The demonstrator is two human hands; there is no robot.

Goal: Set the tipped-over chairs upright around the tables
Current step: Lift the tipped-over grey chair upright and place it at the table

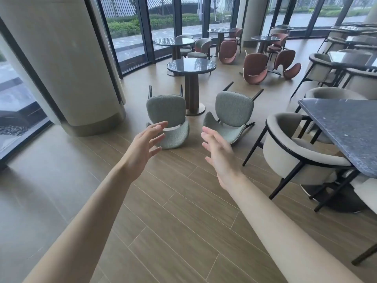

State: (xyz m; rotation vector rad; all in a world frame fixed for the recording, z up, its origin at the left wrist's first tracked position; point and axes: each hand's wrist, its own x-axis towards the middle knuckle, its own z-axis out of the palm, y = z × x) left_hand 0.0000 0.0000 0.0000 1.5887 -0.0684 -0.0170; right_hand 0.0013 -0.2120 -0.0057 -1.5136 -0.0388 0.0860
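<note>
Currently listed, head view. Left hand (145, 142): fingers spread and relaxed, holding nothing, raised in front of the left green chair (167, 119). Right hand (219, 153): likewise spread, empty, raised before the right green chair (230, 117). Both green chairs: tipped on their backs at 12 o'clock, legs pointing toward the round table (191, 66) just behind them. Red chairs (255, 68): three tipped over at 1 o'clock, farther off, near other round tables. Cream armchairs (293, 148): upright at 3 o'clock beside a dark table (346, 127). Pillar (67, 58): at 10 o'clock, against glass walls.
</note>
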